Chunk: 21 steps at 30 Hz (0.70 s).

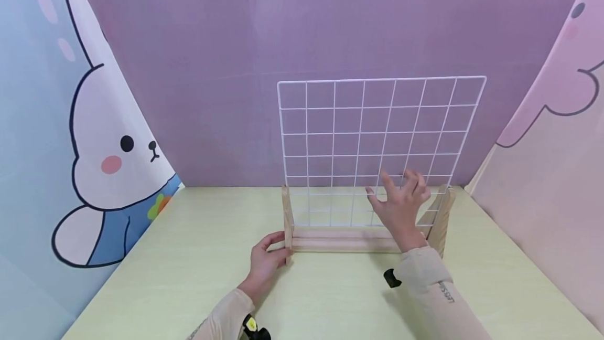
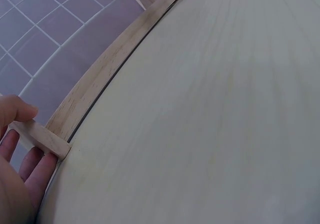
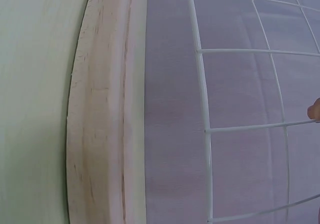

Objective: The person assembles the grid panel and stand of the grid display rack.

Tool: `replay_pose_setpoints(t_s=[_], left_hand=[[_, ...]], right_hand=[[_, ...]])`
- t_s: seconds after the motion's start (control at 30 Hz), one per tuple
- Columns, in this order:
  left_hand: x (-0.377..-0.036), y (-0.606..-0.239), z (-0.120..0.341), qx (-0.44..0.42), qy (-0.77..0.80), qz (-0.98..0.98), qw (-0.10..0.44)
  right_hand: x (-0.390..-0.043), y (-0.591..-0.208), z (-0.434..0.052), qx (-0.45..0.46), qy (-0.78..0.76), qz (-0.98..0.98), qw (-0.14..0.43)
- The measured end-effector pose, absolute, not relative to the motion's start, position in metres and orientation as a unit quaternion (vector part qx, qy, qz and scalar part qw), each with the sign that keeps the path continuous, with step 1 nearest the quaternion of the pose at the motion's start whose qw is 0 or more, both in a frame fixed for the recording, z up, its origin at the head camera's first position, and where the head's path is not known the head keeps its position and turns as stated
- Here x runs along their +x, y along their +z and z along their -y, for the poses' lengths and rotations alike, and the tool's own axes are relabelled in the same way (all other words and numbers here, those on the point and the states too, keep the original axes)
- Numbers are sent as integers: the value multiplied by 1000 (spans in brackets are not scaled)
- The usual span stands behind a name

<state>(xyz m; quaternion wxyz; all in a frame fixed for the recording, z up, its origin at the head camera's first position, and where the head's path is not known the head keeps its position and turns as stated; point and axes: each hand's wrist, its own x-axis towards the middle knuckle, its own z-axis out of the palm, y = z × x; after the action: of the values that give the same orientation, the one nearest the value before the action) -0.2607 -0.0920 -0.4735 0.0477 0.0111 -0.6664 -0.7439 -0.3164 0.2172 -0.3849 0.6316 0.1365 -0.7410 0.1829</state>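
Note:
A white wire grid panel point(image 1: 377, 80) stands upright, leaning back slightly, in a pale wooden stand. The stand has a left side piece point(image 1: 286, 209), a right side piece point(image 1: 441, 224) and a low crossbar point(image 1: 344, 246) between them. My left hand point(image 1: 265, 264) grips the lower front of the left side piece, thumb and fingers on opposite faces, as the left wrist view shows up close. In front of the grid's lower right part, my right hand point(image 1: 401, 206) has its fingers spread. One fingertip point(image 3: 314, 109) shows right at a grid wire in the right wrist view.
The stand rests on a light wood-grain table point(image 1: 212, 224). A purple cloth backdrop point(image 1: 212, 67) rises behind it, with cartoon-printed panels on the left and right. Black wrist devices point(image 1: 391, 278) hang near both sleeves.

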Motion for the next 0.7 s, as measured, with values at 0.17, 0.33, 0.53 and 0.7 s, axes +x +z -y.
replay_pose_setpoints(t_s=[0.17,0.33,0.53,0.7], left_hand=[[-262,-474,91,12,-740,670,50],[-263,-476,90,14,-738,672,53],[-263,-475,89,13,-738,672,56],[-262,-475,89,13,-738,672,56]], right_hand=[[-316,-389,-218,136,188,743,628],[-316,-394,-218,134,194,741,629],[-315,-399,-219,132,191,747,623],[-314,-404,-219,131,192,754,614]])
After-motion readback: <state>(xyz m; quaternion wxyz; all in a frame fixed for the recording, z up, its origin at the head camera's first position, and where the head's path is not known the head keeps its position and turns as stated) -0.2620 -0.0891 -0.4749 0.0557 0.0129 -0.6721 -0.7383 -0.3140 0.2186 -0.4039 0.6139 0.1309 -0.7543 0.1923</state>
